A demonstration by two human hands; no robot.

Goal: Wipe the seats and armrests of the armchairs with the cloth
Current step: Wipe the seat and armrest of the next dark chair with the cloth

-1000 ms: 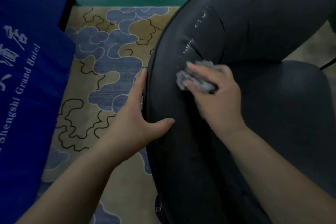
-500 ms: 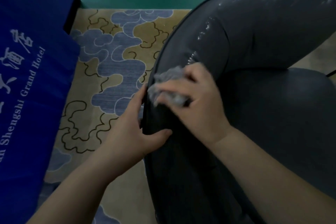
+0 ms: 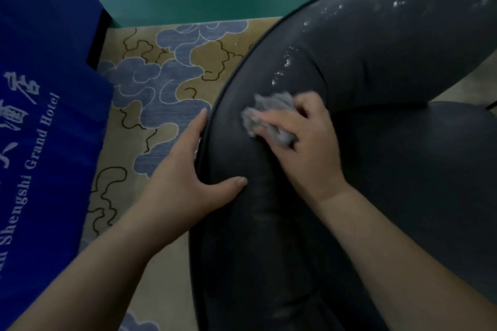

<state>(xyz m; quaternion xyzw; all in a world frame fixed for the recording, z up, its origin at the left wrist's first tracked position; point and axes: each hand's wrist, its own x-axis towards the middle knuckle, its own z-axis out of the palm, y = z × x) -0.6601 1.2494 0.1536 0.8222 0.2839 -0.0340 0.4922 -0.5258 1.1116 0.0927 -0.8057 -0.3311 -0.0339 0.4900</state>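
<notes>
We wipe the armchair's armrest with the cloth while bracing its outer edge

Our right hand (image 3: 304,140) presses the crumpled grey cloth (image 3: 269,118) onto the top of the dark armrest (image 3: 258,217), fingers curled round the wad; half a second ago the cloth sat out at the armrest's left rim, and now it has swept back right toward the crease by the backrest (image 3: 398,43), so we judge this a back-and-forth scrubbing stroke. Our left hand (image 3: 193,177) has stayed put, fingers straight along the outer piping, thumb lying on the armrest top, holding nothing. White flecks (image 3: 285,62) sit just far of the cloth and on along the backrest, so that stretch looks unwiped, and the seat (image 3: 430,169) on the right is untouched by the cloth at this moment. The patterned carpet (image 3: 166,83) and a blue cover (image 3: 40,88) lie to the left
</notes>
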